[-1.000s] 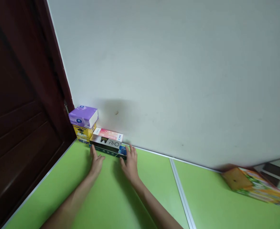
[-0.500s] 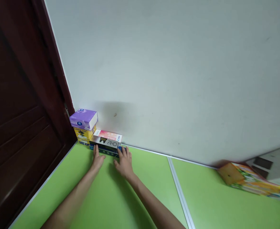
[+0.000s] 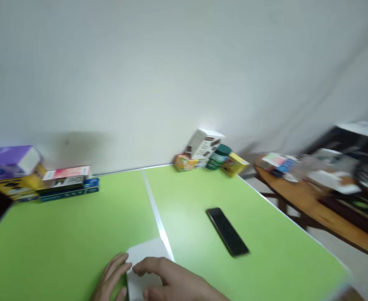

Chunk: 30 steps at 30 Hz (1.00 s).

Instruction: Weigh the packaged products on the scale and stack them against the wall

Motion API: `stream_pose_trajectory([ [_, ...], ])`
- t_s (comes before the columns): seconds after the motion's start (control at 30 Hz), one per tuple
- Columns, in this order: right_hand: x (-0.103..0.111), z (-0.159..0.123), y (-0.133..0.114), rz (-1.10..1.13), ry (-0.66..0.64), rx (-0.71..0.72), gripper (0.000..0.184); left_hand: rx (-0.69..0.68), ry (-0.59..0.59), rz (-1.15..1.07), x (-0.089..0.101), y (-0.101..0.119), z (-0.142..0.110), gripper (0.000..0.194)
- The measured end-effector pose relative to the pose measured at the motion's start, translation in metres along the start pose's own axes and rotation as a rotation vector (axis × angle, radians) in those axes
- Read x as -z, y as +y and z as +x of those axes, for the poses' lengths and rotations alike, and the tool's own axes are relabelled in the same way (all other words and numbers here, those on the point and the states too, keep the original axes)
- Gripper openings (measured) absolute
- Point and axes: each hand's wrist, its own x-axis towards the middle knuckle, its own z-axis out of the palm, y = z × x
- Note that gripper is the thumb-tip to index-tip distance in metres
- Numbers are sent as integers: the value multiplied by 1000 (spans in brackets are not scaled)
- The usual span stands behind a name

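Note:
A flat white thing [image 3: 148,249], a sheet or thin box, lies on the green table near its front edge. My left hand [image 3: 111,279] is open at its left side, with the fingertips close to or touching that edge. Over its surface is my right hand [image 3: 171,281], open, with index finger and thumb apart. Whether the right fingertips press on the white thing I cannot tell. Part of it is hidden under the right hand and cut off by the frame. Both hands appear slightly blurred.
A black phone [image 3: 227,232] lies to the right. At back left are a purple tissue pack [image 3: 10,161] and stacked boxes [image 3: 66,182]. A white box [image 3: 203,144], a green jar [image 3: 218,156] and a yellow box [image 3: 233,164] stand at back right. Beyond is a cluttered wooden table [image 3: 309,200].
Both hands have left the stacked boxes at the back left and are now at the white thing near the front. My view has swung right, bringing the phone and wooden table into sight.

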Motion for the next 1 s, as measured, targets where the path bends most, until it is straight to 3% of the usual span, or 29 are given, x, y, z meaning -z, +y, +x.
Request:
stream_pose_trajectory([
  [0.1, 1, -43, 19, 46, 101, -8, 48, -99, -111, 91, -27, 14, 4, 47],
  [0.23, 18, -84, 52, 162, 255, 40, 41, -193, -206, 150, -57, 64, 24, 38],
  [0.43, 76, -123, 113, 405, 374, 157, 36, -125, -337, 98, -120, 150, 80, 43],
  [0.57, 155, -120, 145, 507, 634, 218, 39, -204, -276, -6, -153, 210, 162, 51],
  [0.7, 261, -85, 149, 594, 1045, 274, 43, -366, 7, -60, -173, 277, 260, 64],
  [0.77, 314, -63, 147, 593, 1152, 297, 48, -382, 130, -82, -183, 305, 300, 69],
  [0.9, 399, -25, 147, 550, 1322, 305, 53, -363, 261, -85, -204, 344, 352, 83],
  [1.0, 439, -11, 151, 499, 1385, 298, 46, -337, 345, -109, -214, 358, 376, 98],
])
